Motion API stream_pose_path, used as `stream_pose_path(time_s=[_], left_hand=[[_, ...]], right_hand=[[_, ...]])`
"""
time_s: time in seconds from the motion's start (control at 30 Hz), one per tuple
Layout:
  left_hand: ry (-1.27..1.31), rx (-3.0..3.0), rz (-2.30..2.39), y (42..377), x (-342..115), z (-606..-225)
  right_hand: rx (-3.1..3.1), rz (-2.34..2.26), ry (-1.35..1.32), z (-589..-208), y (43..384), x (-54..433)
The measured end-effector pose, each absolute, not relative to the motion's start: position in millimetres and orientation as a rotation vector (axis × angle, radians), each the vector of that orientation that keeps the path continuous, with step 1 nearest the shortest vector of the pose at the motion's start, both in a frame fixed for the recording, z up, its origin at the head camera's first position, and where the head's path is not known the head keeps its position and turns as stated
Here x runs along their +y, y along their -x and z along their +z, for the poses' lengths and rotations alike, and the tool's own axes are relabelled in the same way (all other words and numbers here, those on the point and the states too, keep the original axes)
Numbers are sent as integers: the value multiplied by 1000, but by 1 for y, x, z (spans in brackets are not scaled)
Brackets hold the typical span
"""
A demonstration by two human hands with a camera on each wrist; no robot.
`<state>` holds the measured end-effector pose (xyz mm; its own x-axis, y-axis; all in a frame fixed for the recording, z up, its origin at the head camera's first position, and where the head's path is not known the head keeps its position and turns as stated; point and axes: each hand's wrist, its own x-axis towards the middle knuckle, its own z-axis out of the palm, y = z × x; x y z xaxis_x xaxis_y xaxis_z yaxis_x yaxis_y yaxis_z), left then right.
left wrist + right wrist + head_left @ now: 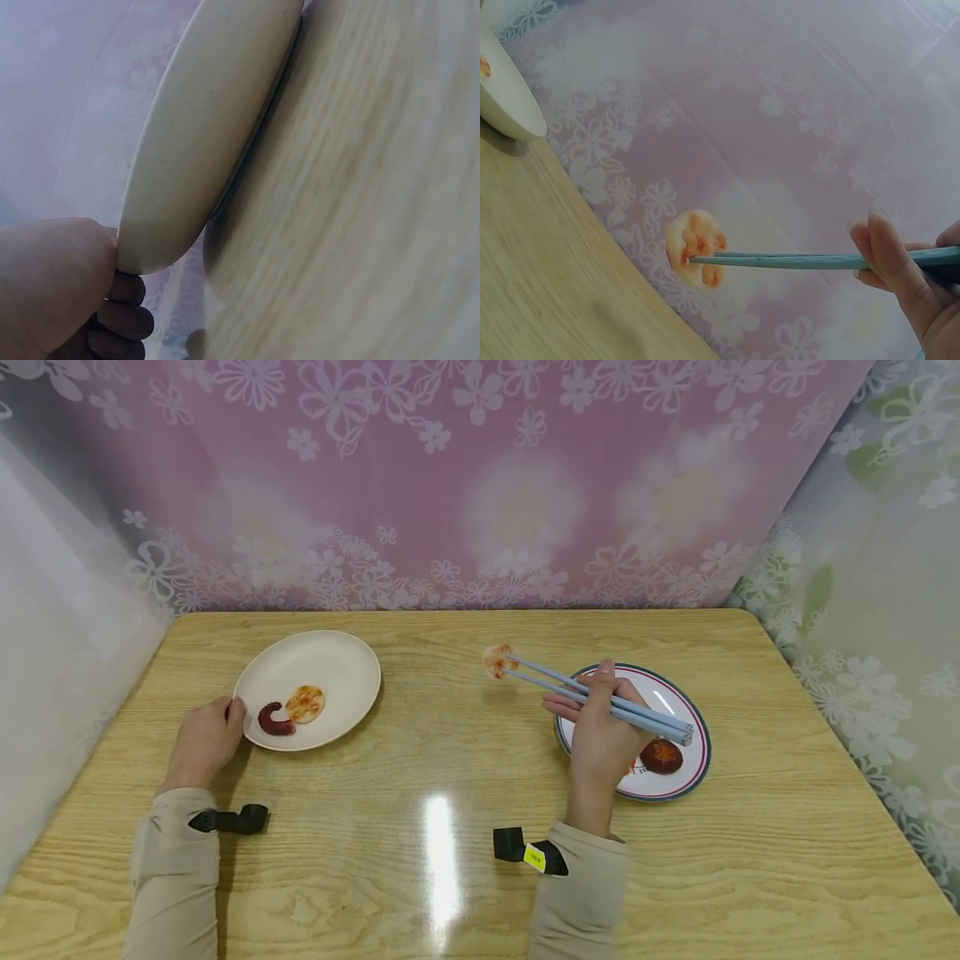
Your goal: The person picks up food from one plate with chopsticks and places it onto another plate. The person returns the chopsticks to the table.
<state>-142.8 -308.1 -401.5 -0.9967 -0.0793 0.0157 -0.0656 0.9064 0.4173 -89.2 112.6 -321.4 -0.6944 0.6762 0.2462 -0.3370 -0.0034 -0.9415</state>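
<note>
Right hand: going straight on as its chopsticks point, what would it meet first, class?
Probably the pink curtain; in the head view, the chopsticks in the right hand aim past the far side of the cream plate, though depth is unclear.

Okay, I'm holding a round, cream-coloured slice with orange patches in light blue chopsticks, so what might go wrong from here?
Slipping: only the tips of the light blue chopsticks hold the round, orange-patched cream slice, so it may drop onto the glossy wooden table beneath.

Tipping: your left hand pinches the round cream plate at one edge; a tug could tilt it and slide the curled dark red tentacle piece.
</note>
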Motion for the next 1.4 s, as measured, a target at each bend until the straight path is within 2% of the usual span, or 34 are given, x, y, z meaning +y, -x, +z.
stream_pose_path(time_s=[0.7,1.07,1.4], left_hand=[[-88,-2998,-664,143,-308,-403],[-73,-2980,-662,144,-307,-402],[-92,-3007,-658,142,-308,-402]], right_hand=[[-1557,1905,142,-328,99,76],[-1584,1945,110,-335,102,58],[-1643,1973,-27,-328,96,26]])
